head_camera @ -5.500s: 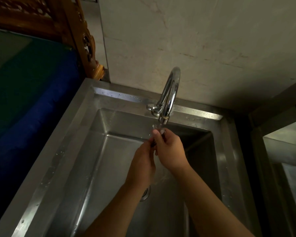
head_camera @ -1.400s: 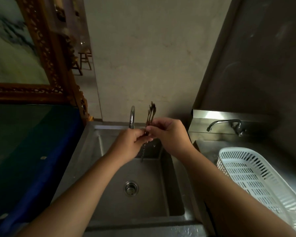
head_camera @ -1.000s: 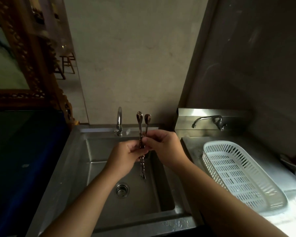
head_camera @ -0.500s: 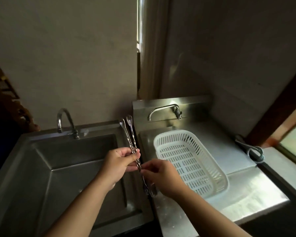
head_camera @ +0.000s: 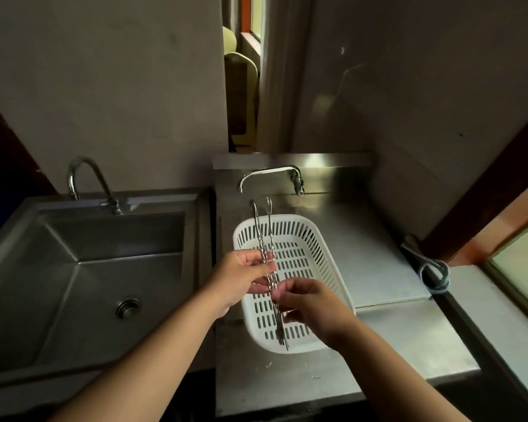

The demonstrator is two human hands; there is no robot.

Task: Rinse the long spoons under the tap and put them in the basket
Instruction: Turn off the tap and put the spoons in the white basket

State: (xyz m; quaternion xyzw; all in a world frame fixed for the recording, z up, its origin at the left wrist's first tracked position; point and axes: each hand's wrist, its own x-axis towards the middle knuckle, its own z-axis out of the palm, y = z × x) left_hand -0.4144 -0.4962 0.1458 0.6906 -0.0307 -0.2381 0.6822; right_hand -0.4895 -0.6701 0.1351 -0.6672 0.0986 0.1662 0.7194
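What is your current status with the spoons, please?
Both hands, left and right, gripping long spoons. Held above white basket. Nothing obstructing.

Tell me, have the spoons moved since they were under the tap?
Yes. The spoons, held by both hands, went rightward from the sink and its tap to above the white basket.
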